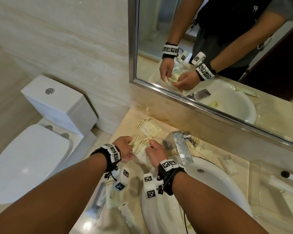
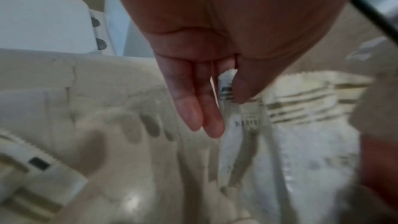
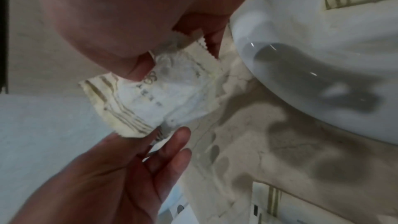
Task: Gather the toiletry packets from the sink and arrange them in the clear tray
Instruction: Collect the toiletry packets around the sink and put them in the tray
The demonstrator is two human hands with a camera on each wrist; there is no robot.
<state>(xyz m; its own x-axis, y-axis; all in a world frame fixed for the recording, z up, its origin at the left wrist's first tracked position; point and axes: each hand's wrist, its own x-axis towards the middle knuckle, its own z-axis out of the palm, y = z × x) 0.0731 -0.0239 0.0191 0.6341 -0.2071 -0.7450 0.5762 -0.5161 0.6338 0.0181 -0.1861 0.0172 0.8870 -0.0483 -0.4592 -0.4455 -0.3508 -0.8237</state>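
While both hands pinch packet bundle left of faucet, square edges; keep thumbs tight.

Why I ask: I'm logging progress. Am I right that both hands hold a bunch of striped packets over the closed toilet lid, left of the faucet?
Not quite. The left hand and right hand hold the striped packets over the marble counter beside the sink, left of the faucet, not over the toilet. The head view shows this.
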